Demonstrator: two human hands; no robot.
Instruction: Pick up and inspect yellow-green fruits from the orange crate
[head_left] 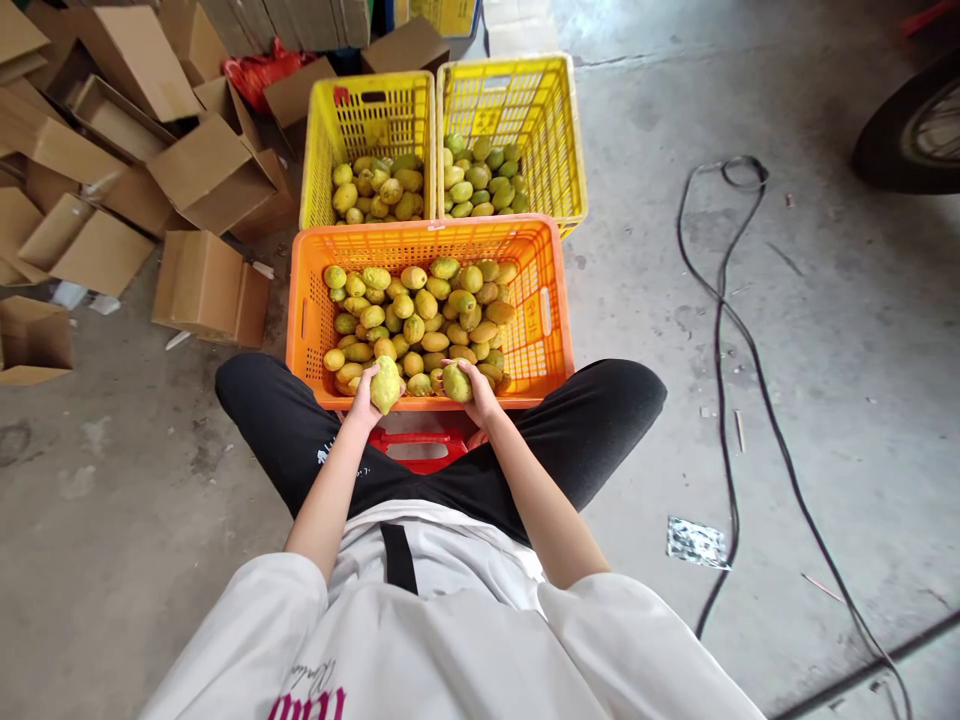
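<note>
In front of my crossed legs stands an orange plastic crate (561, 300) holding many oval yellow-green fruits (427, 305) that look like lemons. Over its near rim, my left hand (364, 402) grips a bumpy, pale yellow-green lemon (385, 386) with a tapered lower end. Beside it to the right, my right hand (480, 393) has its fingers around a rounder, greener lemon (456, 382). The two held fruits are apart from each other. Parts of both hands' fingers are hidden behind the fruit.
Two yellow crates (367, 90) with more fruit touch the orange crate's far side. Cardboard boxes (210, 175) lie piled at the left. A black cable (724, 300) loops over the concrete floor at right, near a silvery wrapper (697, 542). A wheel (919, 130) stands at far right.
</note>
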